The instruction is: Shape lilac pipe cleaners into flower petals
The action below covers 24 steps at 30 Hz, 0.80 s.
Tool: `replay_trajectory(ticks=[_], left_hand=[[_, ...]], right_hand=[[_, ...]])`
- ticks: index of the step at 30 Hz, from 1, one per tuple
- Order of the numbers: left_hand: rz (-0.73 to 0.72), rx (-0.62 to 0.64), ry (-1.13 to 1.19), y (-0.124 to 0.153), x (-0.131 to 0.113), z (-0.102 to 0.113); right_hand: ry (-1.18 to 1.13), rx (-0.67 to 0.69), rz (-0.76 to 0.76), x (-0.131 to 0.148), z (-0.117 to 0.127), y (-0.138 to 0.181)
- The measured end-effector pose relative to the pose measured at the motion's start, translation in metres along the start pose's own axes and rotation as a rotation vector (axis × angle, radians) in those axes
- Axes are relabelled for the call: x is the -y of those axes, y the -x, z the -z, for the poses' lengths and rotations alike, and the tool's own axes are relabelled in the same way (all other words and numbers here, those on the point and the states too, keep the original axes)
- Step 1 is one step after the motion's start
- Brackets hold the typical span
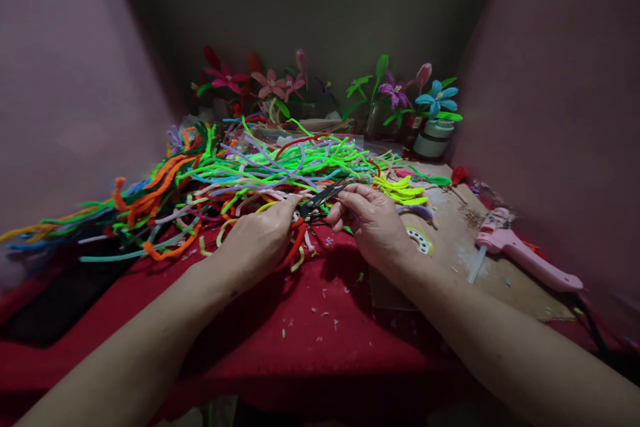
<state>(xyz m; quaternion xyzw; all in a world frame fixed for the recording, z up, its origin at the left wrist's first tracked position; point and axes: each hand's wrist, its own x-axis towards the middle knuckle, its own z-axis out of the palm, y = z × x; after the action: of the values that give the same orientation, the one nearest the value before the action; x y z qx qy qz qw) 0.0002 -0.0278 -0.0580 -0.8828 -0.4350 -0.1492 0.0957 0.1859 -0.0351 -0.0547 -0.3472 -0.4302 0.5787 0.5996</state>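
My left hand (pixel 263 232) is closed round the red handles of a pair of scissors (pixel 320 199), whose dark blades point up and to the right. By the blade tips, my right hand (pixel 370 219) has its thumb and fingers pinched together. What it pinches is too small or too hidden to make out. Just beyond both hands lies a big heap of coloured pipe cleaners (pixel 300 163), mostly green, with lilac, orange and red ones among them. Bent yellow pipe-cleaner pieces (pixel 403 192) sit past my right hand.
A pink glue gun (pixel 525 253) rests on a cardboard sheet (pixel 450 233) at the right. A white and yellow ring (pixel 419 240) lies beside my right wrist. Pipe-cleaner flowers (pixel 437 99) stand along the back. Scraps dot the red cloth (pixel 300 340). A dark flat object (pixel 65 300) lies left.
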Motion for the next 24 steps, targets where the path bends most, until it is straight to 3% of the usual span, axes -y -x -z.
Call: replay_trajectory(ticks=[16,24], left_hand=[[-0.01,-0.039,-0.255,0.0,-0.01,-0.001],[0.011,0.009,-0.272,0.0,-0.012,-0.001]], right_hand=[[0.077,-0.039,-0.034,0.002,0.001,0.0],[0.074,-0.042,-0.051,0.002,0.002,-0.001]])
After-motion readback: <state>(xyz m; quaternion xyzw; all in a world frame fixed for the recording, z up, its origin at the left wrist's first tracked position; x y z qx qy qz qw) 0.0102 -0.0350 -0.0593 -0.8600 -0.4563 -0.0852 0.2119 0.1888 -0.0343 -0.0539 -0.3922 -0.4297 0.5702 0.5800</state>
